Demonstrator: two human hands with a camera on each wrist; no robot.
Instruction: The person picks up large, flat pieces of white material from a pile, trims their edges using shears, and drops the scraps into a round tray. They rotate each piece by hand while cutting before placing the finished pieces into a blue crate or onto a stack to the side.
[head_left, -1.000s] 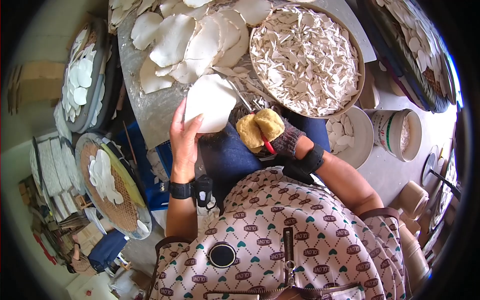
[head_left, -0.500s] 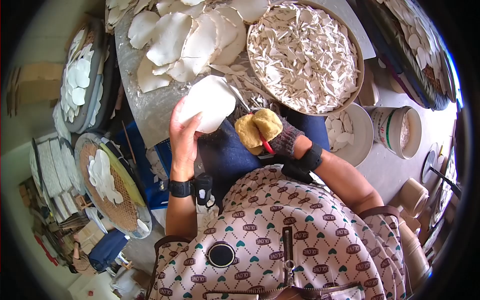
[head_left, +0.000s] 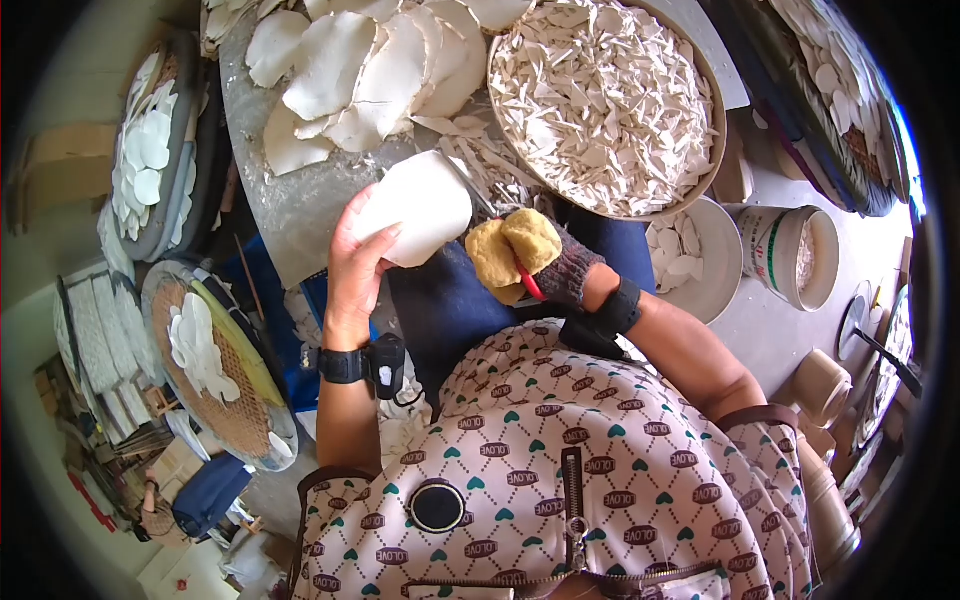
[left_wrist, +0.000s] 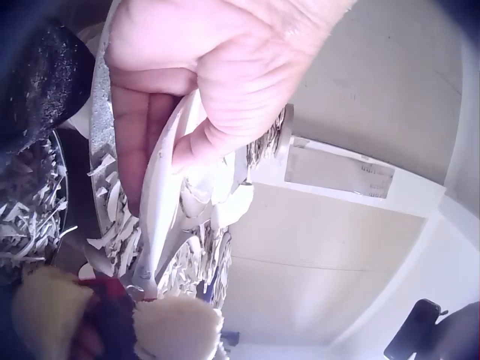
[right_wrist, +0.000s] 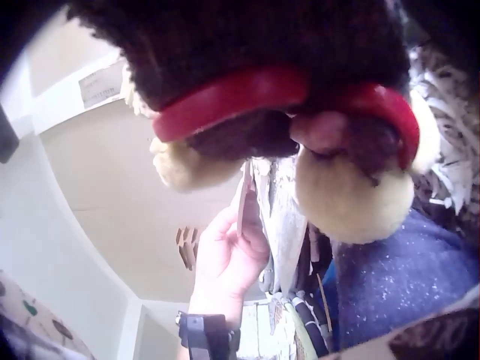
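In the head view my bare left hand (head_left: 352,262) pinches a thin white slice (head_left: 418,208), thumb on its face and fingers behind it. The left wrist view shows that slice (left_wrist: 159,202) nearly edge-on. My right hand (head_left: 574,268), in a dark knitted glove, grips red-handled scissors (head_left: 529,284). Yellow foam padding (head_left: 512,248) is wrapped about the handles and hides most of the fingers. The metal blades point up and left, right at the slice's right edge. From the right wrist, the red handle loops (right_wrist: 240,97) show close up with a fingertip through one.
Larger white slices with rough edges (head_left: 330,65) overlap on the metal table (head_left: 275,220). A round tray (head_left: 722,130) heaped with white offcuts stands ahead on the right. Beside my knee are a basin (head_left: 728,265) of white pieces and a bucket (head_left: 775,255). Woven trays (head_left: 215,375) flank the left.
My left hand and the slice have shifted slightly left and tilted a little. The scissors stay at the slice's right edge. The whole head view has drifted slightly.
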